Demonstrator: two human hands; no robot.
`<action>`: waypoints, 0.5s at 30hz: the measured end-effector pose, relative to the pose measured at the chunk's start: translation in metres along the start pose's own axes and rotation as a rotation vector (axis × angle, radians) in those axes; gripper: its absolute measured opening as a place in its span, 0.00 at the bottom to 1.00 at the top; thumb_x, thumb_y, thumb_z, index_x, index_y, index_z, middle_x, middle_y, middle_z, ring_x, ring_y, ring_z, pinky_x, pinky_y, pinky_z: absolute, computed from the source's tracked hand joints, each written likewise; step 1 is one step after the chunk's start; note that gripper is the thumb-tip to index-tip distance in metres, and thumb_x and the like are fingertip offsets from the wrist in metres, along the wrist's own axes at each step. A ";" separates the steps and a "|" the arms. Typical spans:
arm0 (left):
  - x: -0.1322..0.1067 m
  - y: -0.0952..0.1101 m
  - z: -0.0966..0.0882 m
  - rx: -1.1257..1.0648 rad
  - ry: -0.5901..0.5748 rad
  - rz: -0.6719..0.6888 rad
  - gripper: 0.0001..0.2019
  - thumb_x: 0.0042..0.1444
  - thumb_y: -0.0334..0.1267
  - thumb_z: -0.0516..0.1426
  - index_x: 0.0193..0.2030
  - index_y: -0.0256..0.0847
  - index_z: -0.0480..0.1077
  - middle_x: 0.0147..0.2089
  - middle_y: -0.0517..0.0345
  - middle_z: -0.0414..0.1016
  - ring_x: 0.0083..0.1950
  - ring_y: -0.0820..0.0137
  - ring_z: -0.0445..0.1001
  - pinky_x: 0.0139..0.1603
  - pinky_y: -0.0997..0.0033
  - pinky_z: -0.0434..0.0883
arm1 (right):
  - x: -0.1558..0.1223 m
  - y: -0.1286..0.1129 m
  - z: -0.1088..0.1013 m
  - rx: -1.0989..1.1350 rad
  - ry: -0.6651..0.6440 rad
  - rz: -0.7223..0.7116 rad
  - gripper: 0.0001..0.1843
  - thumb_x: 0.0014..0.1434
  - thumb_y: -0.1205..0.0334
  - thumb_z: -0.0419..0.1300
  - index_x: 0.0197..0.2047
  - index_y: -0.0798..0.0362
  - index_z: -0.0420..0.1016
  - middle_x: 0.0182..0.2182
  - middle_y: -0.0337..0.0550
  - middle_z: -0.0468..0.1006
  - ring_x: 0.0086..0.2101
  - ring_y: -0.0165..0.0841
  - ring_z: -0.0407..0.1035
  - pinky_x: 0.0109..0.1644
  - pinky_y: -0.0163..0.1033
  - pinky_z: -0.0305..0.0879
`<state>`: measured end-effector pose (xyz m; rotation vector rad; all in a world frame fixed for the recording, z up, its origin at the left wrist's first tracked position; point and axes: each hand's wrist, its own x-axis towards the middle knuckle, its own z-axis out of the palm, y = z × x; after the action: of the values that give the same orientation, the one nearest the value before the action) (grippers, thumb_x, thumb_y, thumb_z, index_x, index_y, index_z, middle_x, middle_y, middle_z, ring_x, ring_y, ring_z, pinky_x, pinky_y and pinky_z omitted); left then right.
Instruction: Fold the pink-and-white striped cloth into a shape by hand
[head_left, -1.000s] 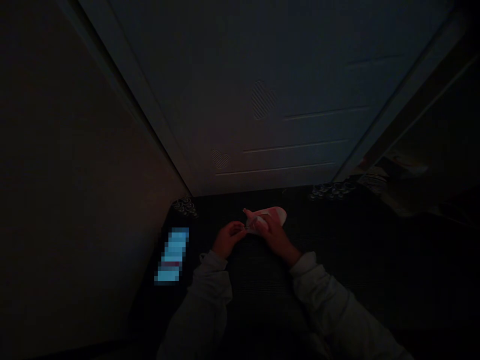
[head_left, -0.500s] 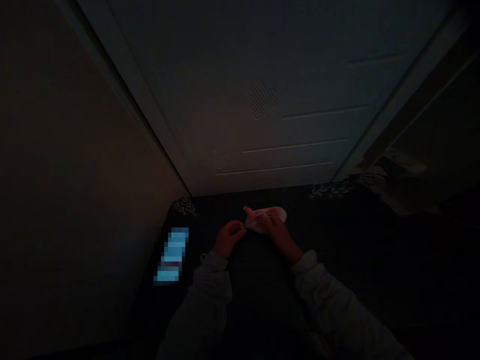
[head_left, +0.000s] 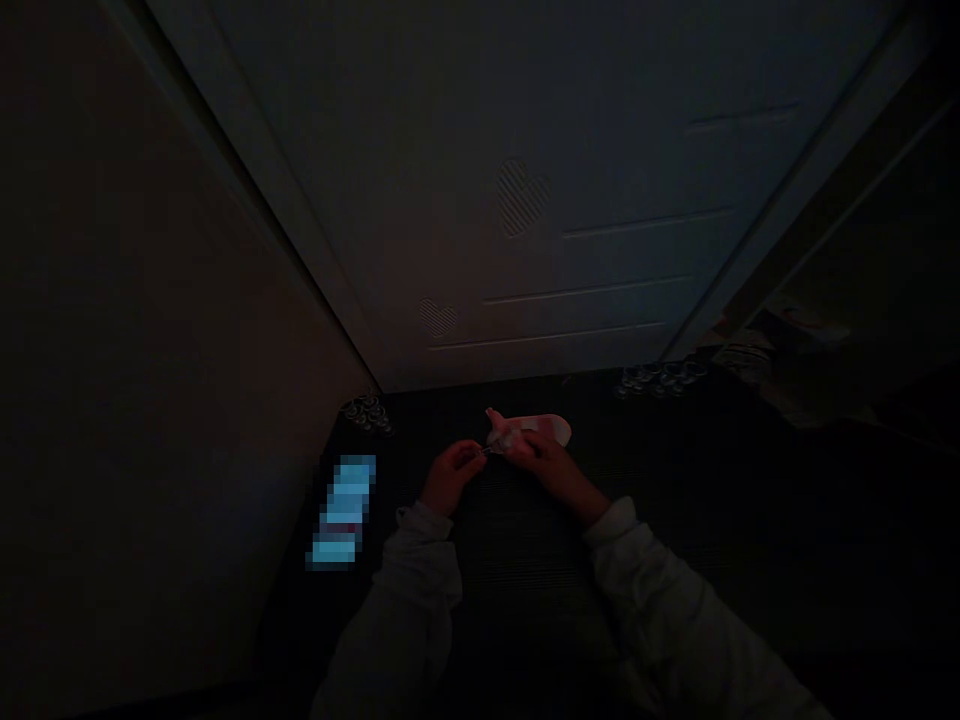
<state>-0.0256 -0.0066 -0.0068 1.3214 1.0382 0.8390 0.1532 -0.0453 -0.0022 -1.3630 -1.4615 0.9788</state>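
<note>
Two hands are working on a dark ribbed mat (head_left: 675, 520), and every place below is given from the pink-and-white piece (head_left: 541, 429) that lies flat on it, near the foot of the pale door (head_left: 600, 150). Well to the left of the piece and nearer the camera, a lit blue screen (head_left: 342, 510) is glowing. Left of the piece and slightly farther back, a cluster of small shiny rings (head_left: 367, 411) is lying. Just left of the piece, the left hand (head_left: 448, 476) is curling, its thumb and forefinger pressed together at the piece's left tip; the dim light is hiding whether they are pinching the piece itself or something small beside it. On the piece's near edge, the right hand (head_left: 553, 467) is closing its fingers (head_left: 523, 448) over the material and holding it down. Well to the right of the piece, a second cluster of rings (head_left: 660, 378) is lying. Against the picture from one second earlier, both hands are keeping almost the same places, and the right fingers are covering less of the piece.
</note>
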 end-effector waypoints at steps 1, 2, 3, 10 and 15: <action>0.000 0.001 0.000 0.001 0.004 -0.004 0.14 0.41 0.40 0.60 0.35 0.37 0.67 0.32 0.57 0.72 0.35 0.72 0.69 0.38 0.71 0.65 | 0.000 -0.001 0.000 -0.007 -0.003 -0.001 0.13 0.51 0.54 0.54 0.32 0.55 0.71 0.28 0.39 0.71 0.30 0.31 0.64 0.35 0.38 0.60; 0.000 0.001 0.000 0.000 0.006 -0.011 0.14 0.41 0.40 0.60 0.35 0.37 0.67 0.32 0.58 0.72 0.34 0.72 0.69 0.38 0.71 0.65 | 0.000 -0.002 0.000 -0.008 -0.003 -0.002 0.12 0.51 0.54 0.55 0.32 0.55 0.71 0.28 0.39 0.71 0.29 0.31 0.63 0.34 0.37 0.60; 0.000 0.001 0.000 -0.004 0.004 -0.017 0.15 0.41 0.40 0.60 0.36 0.37 0.67 0.32 0.58 0.72 0.33 0.72 0.69 0.38 0.71 0.65 | -0.001 -0.003 0.000 -0.003 -0.001 0.001 0.12 0.51 0.54 0.55 0.32 0.54 0.70 0.28 0.38 0.71 0.29 0.31 0.63 0.33 0.37 0.59; 0.002 0.001 -0.002 -0.029 -0.003 -0.017 0.15 0.42 0.41 0.59 0.36 0.36 0.67 0.31 0.57 0.72 0.32 0.72 0.69 0.37 0.71 0.65 | -0.002 -0.004 0.001 0.044 -0.006 0.042 0.12 0.49 0.54 0.57 0.33 0.54 0.70 0.28 0.38 0.71 0.28 0.30 0.63 0.32 0.36 0.60; 0.001 0.001 -0.001 -0.031 -0.003 -0.012 0.15 0.41 0.41 0.60 0.36 0.37 0.67 0.32 0.57 0.72 0.35 0.71 0.69 0.38 0.71 0.65 | -0.001 -0.002 0.001 0.073 -0.022 -0.005 0.13 0.51 0.54 0.55 0.37 0.54 0.71 0.33 0.40 0.72 0.33 0.32 0.65 0.37 0.38 0.60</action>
<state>-0.0264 -0.0047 -0.0059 1.2885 1.0258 0.8405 0.1517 -0.0460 -0.0002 -1.2997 -1.4312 1.0367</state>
